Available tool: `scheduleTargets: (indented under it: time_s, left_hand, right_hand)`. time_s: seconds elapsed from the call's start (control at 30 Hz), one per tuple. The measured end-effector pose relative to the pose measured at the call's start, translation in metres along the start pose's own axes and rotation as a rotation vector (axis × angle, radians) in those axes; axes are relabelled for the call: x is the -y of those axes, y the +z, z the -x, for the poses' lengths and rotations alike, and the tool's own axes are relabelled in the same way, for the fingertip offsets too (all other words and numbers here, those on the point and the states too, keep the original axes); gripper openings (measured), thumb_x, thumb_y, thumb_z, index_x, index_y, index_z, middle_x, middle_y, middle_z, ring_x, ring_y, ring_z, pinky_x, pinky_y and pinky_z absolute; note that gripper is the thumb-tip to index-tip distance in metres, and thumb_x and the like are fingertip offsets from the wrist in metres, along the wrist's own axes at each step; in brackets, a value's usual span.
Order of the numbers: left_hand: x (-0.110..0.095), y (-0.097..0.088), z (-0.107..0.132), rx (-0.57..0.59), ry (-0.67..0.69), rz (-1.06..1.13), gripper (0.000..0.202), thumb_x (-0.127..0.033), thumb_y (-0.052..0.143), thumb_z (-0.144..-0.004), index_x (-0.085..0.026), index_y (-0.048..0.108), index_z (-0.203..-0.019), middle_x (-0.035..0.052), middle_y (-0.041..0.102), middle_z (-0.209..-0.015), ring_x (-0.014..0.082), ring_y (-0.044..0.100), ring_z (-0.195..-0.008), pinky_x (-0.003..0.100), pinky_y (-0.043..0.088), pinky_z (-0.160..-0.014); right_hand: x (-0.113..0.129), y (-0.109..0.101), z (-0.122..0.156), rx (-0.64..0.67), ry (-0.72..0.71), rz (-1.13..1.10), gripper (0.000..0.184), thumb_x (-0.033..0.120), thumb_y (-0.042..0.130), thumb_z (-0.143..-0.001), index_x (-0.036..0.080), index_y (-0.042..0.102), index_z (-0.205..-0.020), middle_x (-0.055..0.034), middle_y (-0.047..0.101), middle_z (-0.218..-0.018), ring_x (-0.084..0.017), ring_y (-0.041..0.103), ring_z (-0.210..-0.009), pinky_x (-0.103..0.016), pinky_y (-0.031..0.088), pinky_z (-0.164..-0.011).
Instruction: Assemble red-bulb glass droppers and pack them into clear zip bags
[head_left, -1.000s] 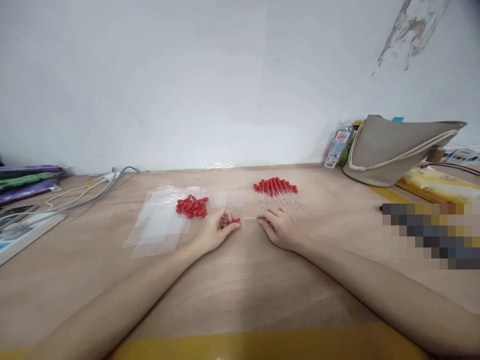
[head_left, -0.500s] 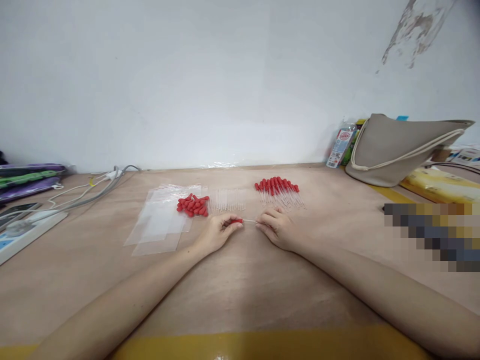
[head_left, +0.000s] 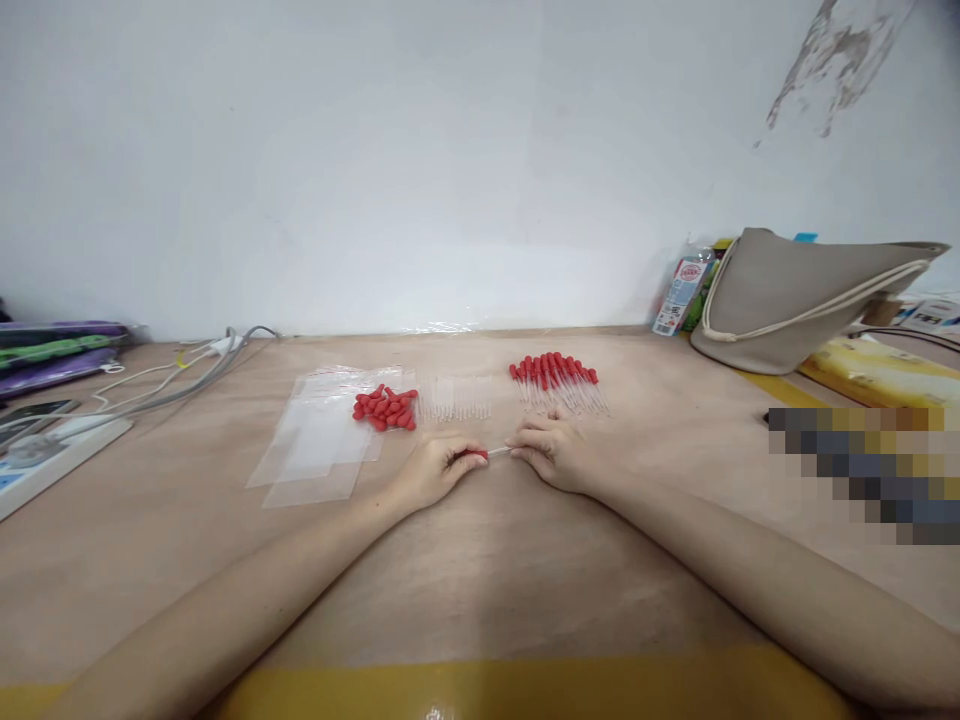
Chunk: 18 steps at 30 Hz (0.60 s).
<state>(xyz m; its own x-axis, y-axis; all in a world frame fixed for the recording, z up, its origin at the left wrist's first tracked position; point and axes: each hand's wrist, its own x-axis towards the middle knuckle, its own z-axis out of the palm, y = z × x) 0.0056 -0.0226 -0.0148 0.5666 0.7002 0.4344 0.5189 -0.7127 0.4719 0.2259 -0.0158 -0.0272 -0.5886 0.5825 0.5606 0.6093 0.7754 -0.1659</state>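
My left hand (head_left: 433, 468) pinches a small red rubber bulb (head_left: 478, 454) at the middle of the wooden table (head_left: 480, 580). My right hand (head_left: 553, 455) pinches a thin clear glass tube (head_left: 499, 451) whose end meets the bulb. Behind my left hand lies a pile of loose red bulbs (head_left: 385, 408). A row of bare clear tubes (head_left: 454, 398) lies beside that pile. Behind my right hand is a heap of droppers with red bulbs fitted (head_left: 556, 381).
Clear plastic bags (head_left: 319, 448) lie left of the bulbs. Cables (head_left: 172, 385), a white power strip (head_left: 45, 455) and purple and green items (head_left: 52, 352) sit far left. A grey bag (head_left: 799, 295), a bottle (head_left: 681, 290) and yellow packets (head_left: 870, 372) stand at the right.
The bulb and the tube were apart on the table; my two hands have come together so that the tube's end now sits at the bulb.
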Motion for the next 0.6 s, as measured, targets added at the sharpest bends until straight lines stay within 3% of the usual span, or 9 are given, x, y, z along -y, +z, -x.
scheduleTargets:
  time_s: [0.33, 0.6]
  left_hand:
    - [0.001, 0.004, 0.002, -0.043, 0.037, -0.066, 0.016, -0.028, 0.052, -0.083, -0.016, 0.062, -0.083, 0.0009, 0.061, -0.07, 0.0116, 0.055, -0.064, 0.021, 0.041, -0.059]
    - [0.003, 0.004, 0.002, 0.022, 0.119, -0.127, 0.014, -0.027, 0.052, -0.082, -0.016, 0.061, -0.086, 0.0021, 0.062, -0.075, 0.013, 0.056, -0.068, 0.023, 0.042, -0.064]
  right_hand:
    - [0.014, 0.004, -0.001, -0.029, 0.017, 0.045, 0.025, 0.023, 0.039, -0.087, 0.016, 0.061, -0.079, -0.0013, 0.058, -0.067, -0.011, 0.046, -0.062, -0.03, 0.023, -0.069]
    - [0.015, 0.004, -0.004, 0.084, 0.015, 0.023, 0.029, 0.025, 0.037, -0.087, 0.015, 0.055, -0.067, 0.0007, 0.056, -0.063, -0.008, 0.038, -0.054, -0.028, 0.021, -0.067]
